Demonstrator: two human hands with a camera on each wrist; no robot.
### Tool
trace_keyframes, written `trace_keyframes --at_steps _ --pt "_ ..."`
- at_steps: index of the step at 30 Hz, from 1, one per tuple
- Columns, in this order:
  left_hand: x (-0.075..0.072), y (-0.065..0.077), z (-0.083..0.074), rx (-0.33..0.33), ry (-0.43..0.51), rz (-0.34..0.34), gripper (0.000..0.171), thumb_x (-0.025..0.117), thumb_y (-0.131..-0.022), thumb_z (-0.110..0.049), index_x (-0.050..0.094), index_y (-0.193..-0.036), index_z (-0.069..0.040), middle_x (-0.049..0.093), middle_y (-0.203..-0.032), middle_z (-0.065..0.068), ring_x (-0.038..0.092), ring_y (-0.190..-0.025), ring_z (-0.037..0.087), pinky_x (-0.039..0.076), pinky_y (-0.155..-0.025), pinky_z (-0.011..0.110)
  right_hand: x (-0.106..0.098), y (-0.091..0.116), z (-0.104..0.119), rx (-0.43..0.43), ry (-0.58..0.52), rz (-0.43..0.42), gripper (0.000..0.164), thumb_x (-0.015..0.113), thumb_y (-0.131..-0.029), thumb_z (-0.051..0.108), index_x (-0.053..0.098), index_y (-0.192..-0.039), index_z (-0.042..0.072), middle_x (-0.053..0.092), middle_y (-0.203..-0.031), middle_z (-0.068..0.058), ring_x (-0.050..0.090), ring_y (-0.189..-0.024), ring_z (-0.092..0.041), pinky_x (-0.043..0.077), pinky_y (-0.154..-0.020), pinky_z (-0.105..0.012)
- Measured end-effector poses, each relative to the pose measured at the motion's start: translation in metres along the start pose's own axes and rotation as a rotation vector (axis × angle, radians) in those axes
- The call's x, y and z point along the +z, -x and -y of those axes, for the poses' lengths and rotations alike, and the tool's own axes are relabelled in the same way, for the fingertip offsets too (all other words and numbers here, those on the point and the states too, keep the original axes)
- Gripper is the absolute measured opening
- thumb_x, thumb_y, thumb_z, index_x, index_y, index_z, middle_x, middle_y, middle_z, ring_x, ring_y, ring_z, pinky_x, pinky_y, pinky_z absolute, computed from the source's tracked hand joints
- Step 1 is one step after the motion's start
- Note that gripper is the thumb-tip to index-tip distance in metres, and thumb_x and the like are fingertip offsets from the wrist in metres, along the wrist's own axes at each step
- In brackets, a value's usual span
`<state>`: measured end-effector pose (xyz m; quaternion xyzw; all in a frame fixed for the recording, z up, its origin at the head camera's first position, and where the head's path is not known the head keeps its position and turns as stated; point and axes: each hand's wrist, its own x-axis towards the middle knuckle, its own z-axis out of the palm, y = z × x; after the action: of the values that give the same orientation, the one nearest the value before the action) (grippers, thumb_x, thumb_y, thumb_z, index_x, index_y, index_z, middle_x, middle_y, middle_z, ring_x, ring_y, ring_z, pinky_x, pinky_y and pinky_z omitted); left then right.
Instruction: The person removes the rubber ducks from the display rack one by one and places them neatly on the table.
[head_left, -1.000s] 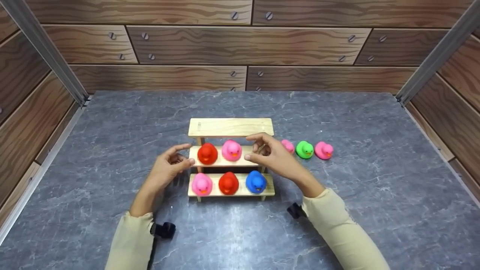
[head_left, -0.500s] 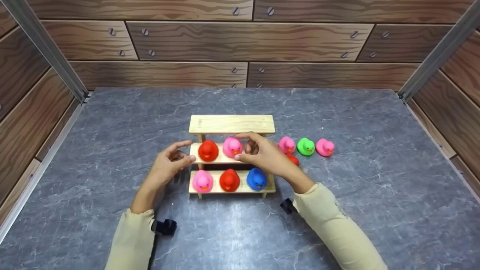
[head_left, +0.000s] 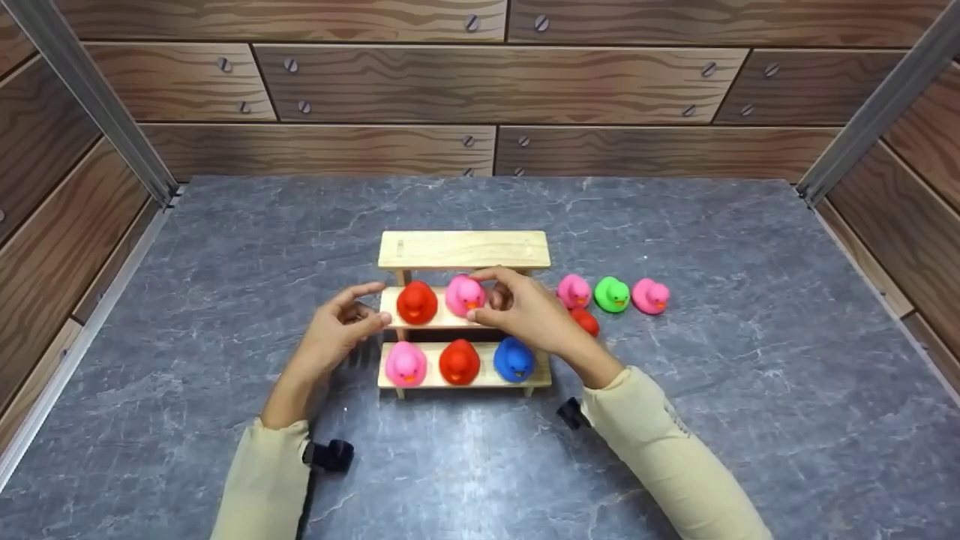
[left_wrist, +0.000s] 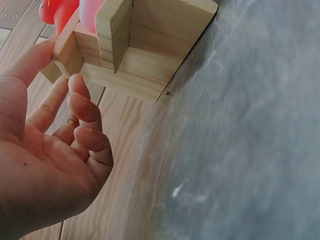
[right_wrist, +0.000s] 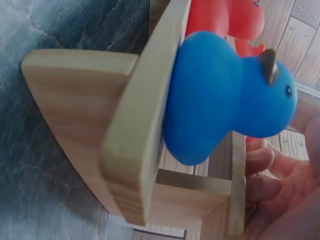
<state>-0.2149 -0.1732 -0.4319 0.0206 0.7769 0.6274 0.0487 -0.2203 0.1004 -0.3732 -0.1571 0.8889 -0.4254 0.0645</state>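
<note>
A three-tier wooden display stand (head_left: 465, 250) stands mid-table in the head view. My left hand (head_left: 334, 335) holds the left end of its middle shelf, thumb at the front corner and index finger behind. On that shelf sit a red rubber duck (head_left: 417, 303) and a pink rubber duck (head_left: 463, 297). Thumb and index finger of my right hand (head_left: 529, 311) pinch the pink one from its right side. Along the bottom shelf are another pink duck (head_left: 406, 364), another red duck (head_left: 459, 362) and a blue duck (head_left: 514, 360), which looms large in the right wrist view.
To the stand's right, on the grey marbled table (head_left: 750, 390), are a pink duck (head_left: 574, 290), a green duck (head_left: 612, 295), another pink duck (head_left: 650, 297) and a red duck (head_left: 585, 323) partly behind my right hand. Wood-patterned walls (head_left: 495, 82) enclose the table.
My right hand has moved left along the middle shelf and taken hold of the pink duck, which has turned slightly. The red duck beside my right wrist has come into view. My left hand stays put.
</note>
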Motion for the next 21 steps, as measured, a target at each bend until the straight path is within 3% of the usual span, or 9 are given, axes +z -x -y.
trace_keyframes --at_steps 12,21 --pt "0.0001 0.0010 0.0009 -0.028 0.014 -0.009 0.049 0.072 -0.086 -0.011 0.056 -0.132 -0.008 0.062 -0.080 -0.003 0.055 -0.071 0.010 0.043 -0.064 0.022 0.0033 0.0013 0.0005 -0.012 0.008 -0.013 0.037 0.076 -0.081 0.022 0.063 -0.115 0.014 0.052 -0.077 0.002 0.047 -0.069 -0.013 0.037 -0.066 -0.026" --pt "0.0009 -0.0003 0.0007 -0.021 0.008 -0.008 0.050 0.072 -0.085 -0.011 0.056 -0.132 -0.009 0.061 -0.080 -0.003 0.053 -0.068 0.009 0.042 -0.062 0.022 -0.0013 0.0096 -0.0007 -0.062 -0.119 0.021 0.035 0.074 -0.083 0.012 0.060 -0.115 0.005 0.050 -0.078 0.001 0.047 -0.069 -0.013 0.039 -0.064 -0.022"
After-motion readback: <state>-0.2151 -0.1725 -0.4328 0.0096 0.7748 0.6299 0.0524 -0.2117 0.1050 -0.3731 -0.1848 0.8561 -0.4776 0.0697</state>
